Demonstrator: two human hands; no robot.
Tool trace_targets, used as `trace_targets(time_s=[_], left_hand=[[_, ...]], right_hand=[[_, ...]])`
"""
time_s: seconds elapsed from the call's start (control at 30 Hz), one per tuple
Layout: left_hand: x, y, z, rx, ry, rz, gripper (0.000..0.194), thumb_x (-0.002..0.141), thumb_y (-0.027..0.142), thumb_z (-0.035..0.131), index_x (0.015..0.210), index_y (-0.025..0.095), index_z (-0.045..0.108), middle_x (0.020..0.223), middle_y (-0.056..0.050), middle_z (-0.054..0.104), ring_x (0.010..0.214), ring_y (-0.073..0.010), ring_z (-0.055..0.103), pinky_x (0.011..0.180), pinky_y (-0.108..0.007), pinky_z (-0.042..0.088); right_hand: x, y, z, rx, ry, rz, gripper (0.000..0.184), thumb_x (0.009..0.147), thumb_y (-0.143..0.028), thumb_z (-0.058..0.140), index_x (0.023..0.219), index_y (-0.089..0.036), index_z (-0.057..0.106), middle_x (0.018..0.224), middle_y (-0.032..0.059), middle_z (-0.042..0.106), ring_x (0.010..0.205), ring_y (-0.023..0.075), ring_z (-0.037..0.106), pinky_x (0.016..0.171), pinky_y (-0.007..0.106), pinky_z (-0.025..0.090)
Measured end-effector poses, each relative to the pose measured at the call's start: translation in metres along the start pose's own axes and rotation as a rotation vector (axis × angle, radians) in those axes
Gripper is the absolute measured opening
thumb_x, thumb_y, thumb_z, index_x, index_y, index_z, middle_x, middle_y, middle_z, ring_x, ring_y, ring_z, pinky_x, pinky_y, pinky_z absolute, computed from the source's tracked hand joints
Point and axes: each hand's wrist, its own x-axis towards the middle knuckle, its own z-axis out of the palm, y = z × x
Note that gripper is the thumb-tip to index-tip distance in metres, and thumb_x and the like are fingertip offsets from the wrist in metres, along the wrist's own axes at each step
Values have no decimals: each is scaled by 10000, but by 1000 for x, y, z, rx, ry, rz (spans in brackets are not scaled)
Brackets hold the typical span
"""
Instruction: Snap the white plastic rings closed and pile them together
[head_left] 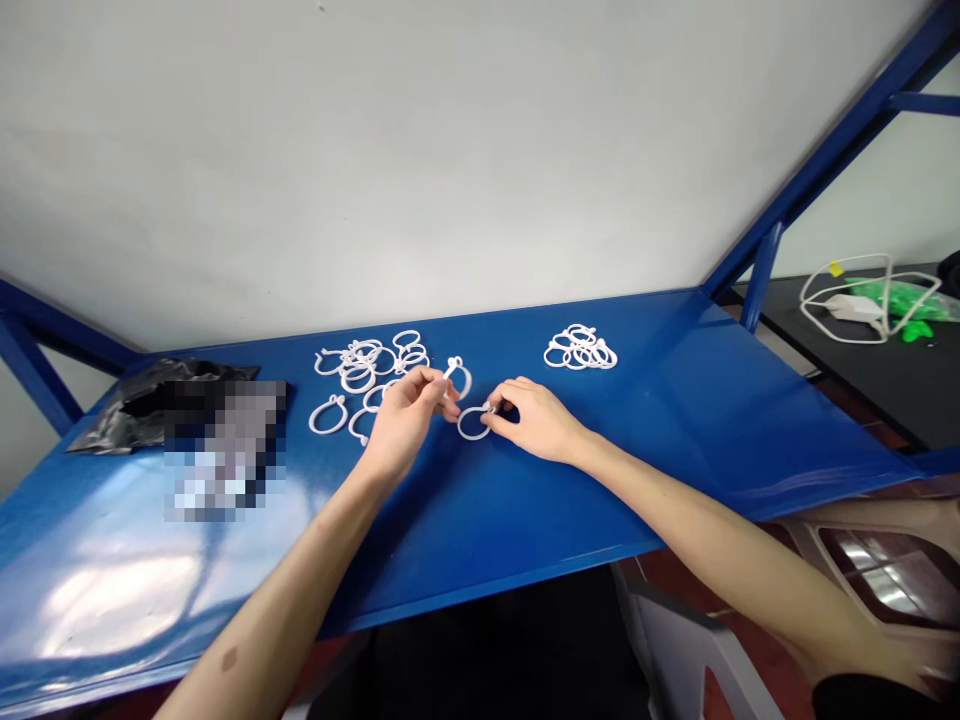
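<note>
Between the thumb and fingers of my left hand (409, 415) is a white plastic ring (464, 380) with a small knob at its top, held a little above the blue table. My right hand (536, 418) pinches a second white ring (471, 424) at its small clasp end, just right of the left fingertips. Beside and behind my left hand lies a loose spread of similar white rings (360, 378), some open at one end. My left hand hides part of that spread. A smaller heap of white rings (579, 350) lies behind my right hand.
On the left of the blue table (495, 530) lie a black plastic bag (150, 400) and a blurred-out item (232, 450). Blue frame bars (765, 270) rise at both sides. A dark side table (840, 370) at right carries a white cable and green plastic.
</note>
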Motion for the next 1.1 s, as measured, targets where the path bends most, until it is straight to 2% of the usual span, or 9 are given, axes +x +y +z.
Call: trace_targets(time_s=[0.1, 0.17, 0.3, 0.4, 0.5, 0.57, 0.7, 0.83, 1.1], left_hand=[[4, -4, -11, 614, 155, 190, 140, 875, 339, 566, 830, 212, 606, 818, -40, 693, 720, -195, 635, 742, -345, 497], [7, -9, -17, 930, 158, 283, 158, 894, 304, 537, 828, 210, 646, 879, -77, 721, 815, -245, 656, 783, -379, 494], [6, -17, -16, 1123, 133, 424, 252, 936, 316, 515, 922, 180, 726, 976, -139, 745, 993, -330, 645, 898, -464, 488], [0, -12, -6, 907, 56, 459, 291, 954, 377, 531, 1017, 188, 743, 1022, -112, 753, 996, -293, 645, 914, -423, 493], [-6, -6, 4, 507, -228, 251, 359, 972, 478, 519, 1071, 213, 739, 950, -49, 762, 805, -198, 660, 739, -308, 512], [-8, -4, 7, 293, -322, 112, 398, 960, 523, 528, 1027, 196, 745, 882, -39, 756, 664, -148, 611, 615, -264, 477], [-8, -7, 10, 77, -192, 31, 371, 873, 514, 662, 966, 162, 734, 799, -40, 736, 542, -100, 521, 524, -238, 430], [-8, -7, 11, -41, -51, 19, 371, 839, 502, 709, 965, 153, 704, 830, -52, 742, 550, -107, 576, 532, -248, 477], [-14, 0, 17, -120, -119, 1, 360, 821, 469, 740, 986, 150, 726, 892, -69, 737, 790, -177, 681, 629, -272, 564]], right_hand=[[0, 3, -4, 45, 25, 18, 100, 918, -138, 662, 987, -203, 694, 901, 23, 730, 841, 176, 652, 786, 326, 510], [0, 4, -6, 85, 43, 3, 180, 925, -106, 620, 1044, -211, 705, 954, 28, 740, 848, 167, 669, 781, 316, 522], [0, 3, -9, 233, 69, -32, 220, 946, -112, 569, 1082, -218, 705, 1026, 27, 762, 867, 157, 707, 785, 299, 552], [-1, -1, -11, 321, 106, -70, 204, 941, -123, 583, 1065, -234, 699, 1007, 2, 774, 892, 158, 722, 824, 298, 564], [-2, -5, -13, 270, 180, -177, 175, 928, -126, 620, 997, -250, 720, 976, -5, 770, 940, 173, 695, 872, 321, 552], [-1, -4, -14, 223, 219, -239, 149, 929, -145, 633, 962, -250, 734, 972, 11, 763, 948, 187, 672, 885, 346, 543], [-1, -2, -12, 290, 246, -126, 170, 972, -226, 587, 1086, -241, 713, 968, 29, 748, 859, 169, 694, 822, 335, 568], [-3, -4, -9, 440, 132, 27, 227, 1017, -365, 529, 1150, -224, 647, 890, 13, 760, 763, 153, 728, 748, 305, 586], [-6, -11, -8, 366, 187, -8, 128, 964, -344, 626, 972, -228, 677, 925, 22, 786, 797, 176, 748, 733, 299, 584]])
